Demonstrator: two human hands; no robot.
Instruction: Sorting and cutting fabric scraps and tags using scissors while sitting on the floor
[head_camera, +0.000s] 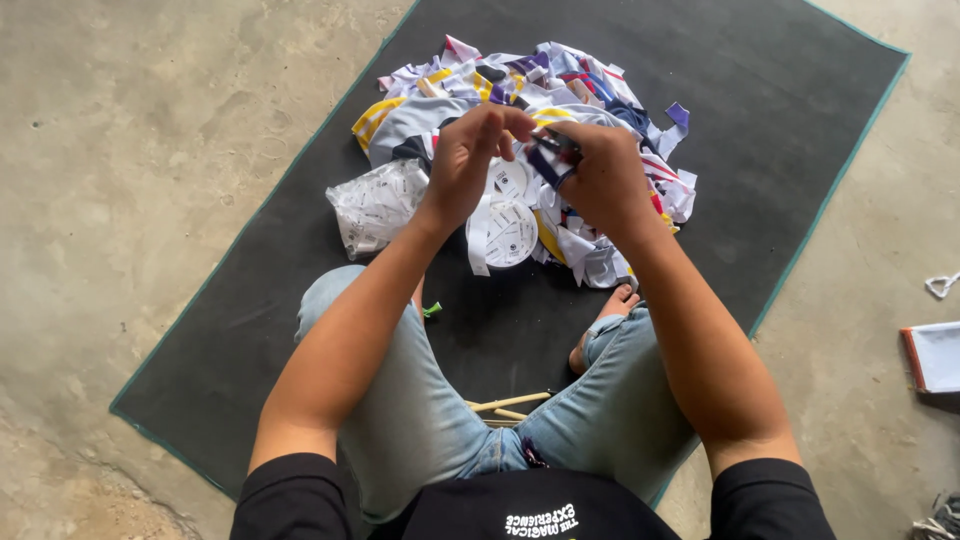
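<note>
Bare concrete floor (120, 200) is covered by a dark mat (760, 130), on which a heap of fabric scraps (540, 90) is piled at twelve o'clock. A small dark strip (553, 150) is pinched between the closed fingers of the left hand (468, 160) and right hand (600, 175), just above white round labels (508, 232), with a clear plastic bag (378, 205) lying at nine o'clock.

Soft, even daylight fills the scene, bright without harsh glare. Shadows are faint and diffuse, a slight darkening under the legs on the dark rectangular floor mat (760, 130). Focus is sharp throughout; the grey concrete floor (130, 150) shows clear texture. Edges bend slightly from a wide lens.
</note>
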